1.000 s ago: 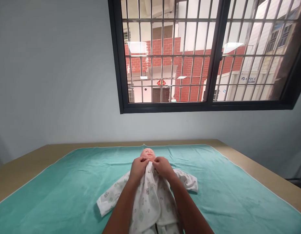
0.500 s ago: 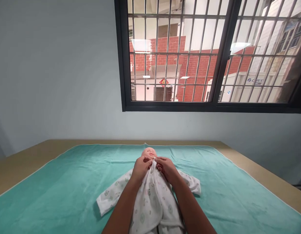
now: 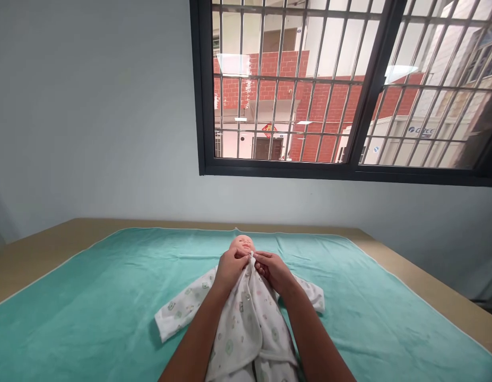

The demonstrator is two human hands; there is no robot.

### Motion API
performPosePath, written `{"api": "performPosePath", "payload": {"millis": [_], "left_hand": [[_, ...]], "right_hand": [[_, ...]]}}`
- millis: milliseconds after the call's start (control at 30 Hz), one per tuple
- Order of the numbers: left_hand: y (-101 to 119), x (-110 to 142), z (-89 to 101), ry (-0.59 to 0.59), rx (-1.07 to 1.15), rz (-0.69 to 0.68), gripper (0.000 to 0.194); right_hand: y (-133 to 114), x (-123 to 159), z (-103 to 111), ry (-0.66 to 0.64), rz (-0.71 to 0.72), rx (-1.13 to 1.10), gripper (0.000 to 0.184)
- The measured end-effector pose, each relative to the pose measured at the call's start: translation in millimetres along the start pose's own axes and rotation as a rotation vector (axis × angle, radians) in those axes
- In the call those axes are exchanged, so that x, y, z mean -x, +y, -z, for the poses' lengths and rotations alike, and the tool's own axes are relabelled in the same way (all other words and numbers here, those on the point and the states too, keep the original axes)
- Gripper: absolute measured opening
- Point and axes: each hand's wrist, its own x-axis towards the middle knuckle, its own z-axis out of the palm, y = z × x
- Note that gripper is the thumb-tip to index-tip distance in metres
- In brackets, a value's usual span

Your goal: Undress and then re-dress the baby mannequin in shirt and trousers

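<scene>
A baby doll (image 3: 242,242) lies on its back, its head toward the wall, dressed in a white patterned baby jacket (image 3: 238,323). The jacket's sleeves spread out to both sides, and its front panels overlap down the middle. At the neckline, just below the doll's chin, my left hand (image 3: 231,268) pinches the cloth between thumb and fingers. Close beside it, my right hand (image 3: 273,269) pinches the other side of the same collar. The collar is drawn up slightly between them. My hands and forearms cover the doll's shoulders and part of the jacket.
A turquoise towel (image 3: 110,297) covers most of the wooden table (image 3: 34,246), whose edges show at the sides and back. Behind stands a grey wall (image 3: 94,116) with a dark-framed, barred window (image 3: 277,168).
The view has tilted slightly, shifting the scene a little upward at the table. Both hands keep their pinch on the jacket's collar, with hardly any movement.
</scene>
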Motion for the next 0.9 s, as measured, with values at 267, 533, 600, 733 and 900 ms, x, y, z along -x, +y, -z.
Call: {"api": "performPosePath", "payload": {"millis": [267,533,600,733,900], "left_hand": [[0,1,1.6,-0.026,0.030,0.022,0.019],[2,0,-3.1,0.047,-0.042,0.025,0.028],[1,-1,-4.5,0.072,-0.057,0.021,0.022],[-3,0,-5.5,0.064,-0.021,-0.012,0.015],[-4,0,-3.1,0.015,0.077,-0.009,0.022]], "right_hand": [[-2,4,-7,-0.036,0.023,0.094,0.026],[1,2,-10,0.045,0.095,0.232,0.024],[4,-1,-10,0.077,0.112,0.267,0.025],[7,-4,-9,0.088,0.098,0.290,0.027],[7,-3,-5,0.061,0.069,0.283,0.027]]}}
